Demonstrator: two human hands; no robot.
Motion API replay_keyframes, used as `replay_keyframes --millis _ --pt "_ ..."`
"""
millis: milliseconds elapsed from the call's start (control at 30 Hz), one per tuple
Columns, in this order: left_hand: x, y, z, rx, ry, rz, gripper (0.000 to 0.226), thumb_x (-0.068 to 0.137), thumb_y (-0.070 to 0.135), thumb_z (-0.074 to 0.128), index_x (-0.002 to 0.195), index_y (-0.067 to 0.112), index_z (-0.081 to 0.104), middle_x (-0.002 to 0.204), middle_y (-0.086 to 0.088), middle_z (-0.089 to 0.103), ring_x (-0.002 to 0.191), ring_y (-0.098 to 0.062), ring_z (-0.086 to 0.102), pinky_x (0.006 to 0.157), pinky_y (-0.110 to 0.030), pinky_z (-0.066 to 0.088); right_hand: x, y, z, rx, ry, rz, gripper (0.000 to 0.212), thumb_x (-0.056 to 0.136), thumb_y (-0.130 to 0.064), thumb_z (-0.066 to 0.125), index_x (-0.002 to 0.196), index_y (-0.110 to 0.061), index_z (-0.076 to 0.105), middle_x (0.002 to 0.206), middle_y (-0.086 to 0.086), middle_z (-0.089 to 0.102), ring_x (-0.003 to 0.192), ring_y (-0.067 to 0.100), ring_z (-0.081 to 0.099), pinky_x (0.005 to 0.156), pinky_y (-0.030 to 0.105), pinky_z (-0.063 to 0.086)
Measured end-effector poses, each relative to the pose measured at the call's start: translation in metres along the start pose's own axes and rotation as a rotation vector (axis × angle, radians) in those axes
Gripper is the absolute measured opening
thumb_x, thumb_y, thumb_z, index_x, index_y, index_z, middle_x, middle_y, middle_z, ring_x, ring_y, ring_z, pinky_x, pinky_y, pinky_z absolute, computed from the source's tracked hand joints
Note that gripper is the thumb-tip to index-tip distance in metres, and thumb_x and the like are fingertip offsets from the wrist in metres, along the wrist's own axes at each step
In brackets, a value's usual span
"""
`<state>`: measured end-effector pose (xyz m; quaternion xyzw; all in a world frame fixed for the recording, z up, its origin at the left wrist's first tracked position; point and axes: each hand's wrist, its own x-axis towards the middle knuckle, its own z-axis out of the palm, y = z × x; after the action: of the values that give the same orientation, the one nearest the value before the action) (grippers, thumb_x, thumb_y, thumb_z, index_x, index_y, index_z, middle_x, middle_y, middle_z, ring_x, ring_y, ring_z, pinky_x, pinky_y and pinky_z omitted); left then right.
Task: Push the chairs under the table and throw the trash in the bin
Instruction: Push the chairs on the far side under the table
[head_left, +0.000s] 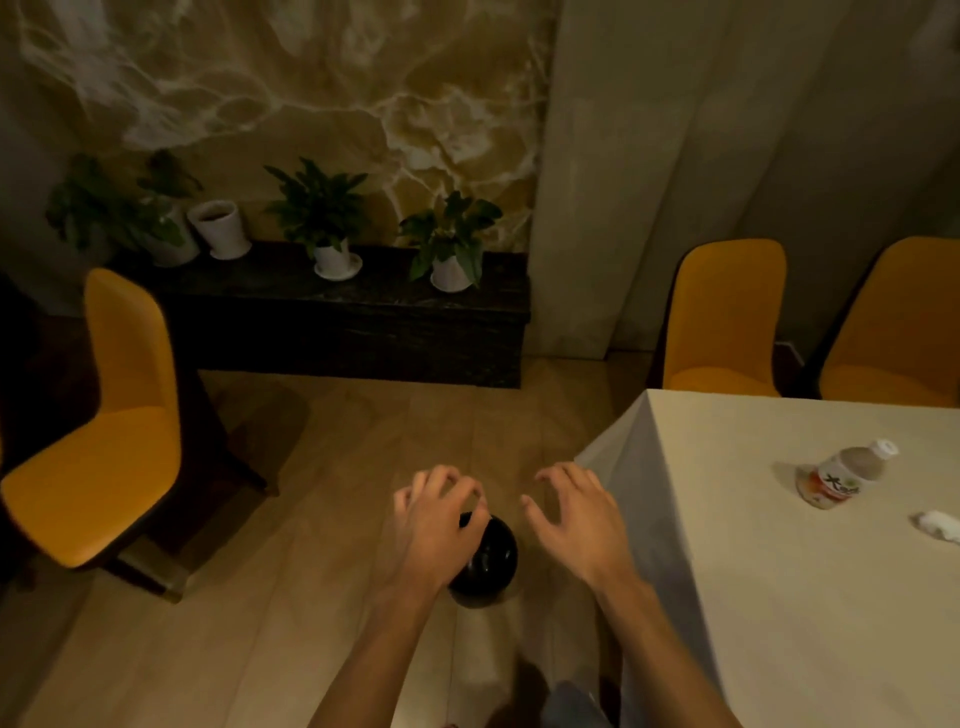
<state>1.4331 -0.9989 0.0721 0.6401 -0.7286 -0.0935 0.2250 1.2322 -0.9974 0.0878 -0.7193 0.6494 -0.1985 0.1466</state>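
Note:
A table (737, 571) with a white cloth fills the lower right. On it lies a plastic drink bottle (841, 475) on its side and a crumpled white tissue (940, 525). Two yellow chairs (724, 317) (898, 327) stand at the table's far side, their seats partly under it. A third yellow chair (111, 441) stands apart on the floor at the left. A small black round bin (491, 564) sits on the floor beside the table. My left hand (434, 525) hovers over the bin, fingers curled and holding nothing. My right hand (576, 514) hangs open beside it.
A dark stone ledge (337, 322) along the marble wall carries several potted plants (322, 218). A pale curtain (675, 156) hangs behind the table. Wooden floor lies between the left chair and the table.

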Motion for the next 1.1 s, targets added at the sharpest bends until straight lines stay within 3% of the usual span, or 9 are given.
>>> replay_keyframes --millis 267,533,667,900,1100 --pt "0.107 0.0 0.041 -0.03 -0.04 0.107 0.012 0.085 0.049 0.043 0.094 0.046 0.05 0.102 0.024 0.038 0.098 0.004 0.031 0.079 -0.029 0.028 0.091 0.049 -0.001 0.024 0.021 0.072 0.043 0.091 -0.062 0.041 0.12 -0.032 0.056 0.121 -0.014 0.052 0.11 0.005 0.046 0.095 0.032 0.044" --pt "0.259 0.053 0.088 0.041 -0.107 0.179 0.031 0.084 0.049 0.037 0.101 0.036 0.059 0.111 0.009 0.051 0.104 -0.011 0.043 0.08 -0.032 0.028 0.222 0.135 -0.039 0.045 0.026 0.119 0.039 0.089 -0.051 0.054 0.122 -0.031 0.054 0.125 -0.009 0.052 0.114 0.011 0.046 0.098 0.037 0.045" --pt "0.323 0.086 0.105 0.02 -0.096 0.155 0.034 0.083 0.05 0.036 0.097 0.033 0.062 0.112 0.005 0.055 0.103 -0.015 0.046 0.08 -0.033 0.027 0.275 0.174 -0.066 0.041 0.068 0.09 0.032 0.089 -0.05 0.053 0.111 -0.027 0.056 0.111 -0.008 0.053 0.102 0.011 0.049 0.089 0.035 0.046" --pt "0.403 0.118 0.139 0.0 -0.116 0.156 0.028 0.085 0.049 0.038 0.096 0.038 0.061 0.109 0.01 0.052 0.102 -0.012 0.045 0.077 -0.033 0.028 0.346 0.221 -0.089 0.021 0.098 0.099 0.043 0.09 -0.056 0.044 0.113 -0.024 0.059 0.111 -0.005 0.056 0.099 0.012 0.051 0.084 0.031 0.047" --pt "0.466 0.125 0.166 -0.013 -0.121 0.2 0.026 0.083 0.048 0.039 0.094 0.037 0.06 0.108 0.009 0.053 0.101 -0.012 0.045 0.076 -0.033 0.032 0.4 0.254 -0.084 0.003 0.094 0.191 0.04 0.091 -0.057 0.05 0.117 -0.028 0.058 0.117 -0.008 0.056 0.107 0.011 0.051 0.089 0.036 0.05"
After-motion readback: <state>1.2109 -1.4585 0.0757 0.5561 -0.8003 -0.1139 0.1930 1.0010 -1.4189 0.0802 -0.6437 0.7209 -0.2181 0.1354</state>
